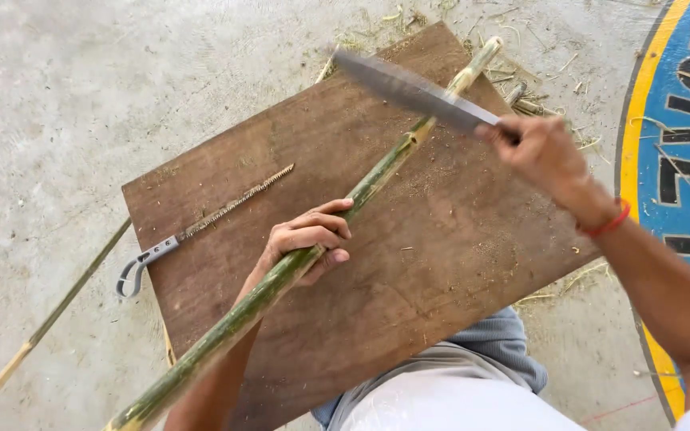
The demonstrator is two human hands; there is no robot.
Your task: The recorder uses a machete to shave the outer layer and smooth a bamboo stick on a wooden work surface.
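Concrete floor (57,96) bearing brown board (409,263); green bamboo pole (281,275) laid diagonally across it, left hand (309,239) clamped round it, right hand (541,152) closed on raised blade (413,89) above node: trimming stroke in hand, apparently needing aim clear of fingers; saw blade (201,223) idle beside.

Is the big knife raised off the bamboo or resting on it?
Raised. The knife, motion-blurred in the right hand, crosses above the bamboo pole that the left hand holds.
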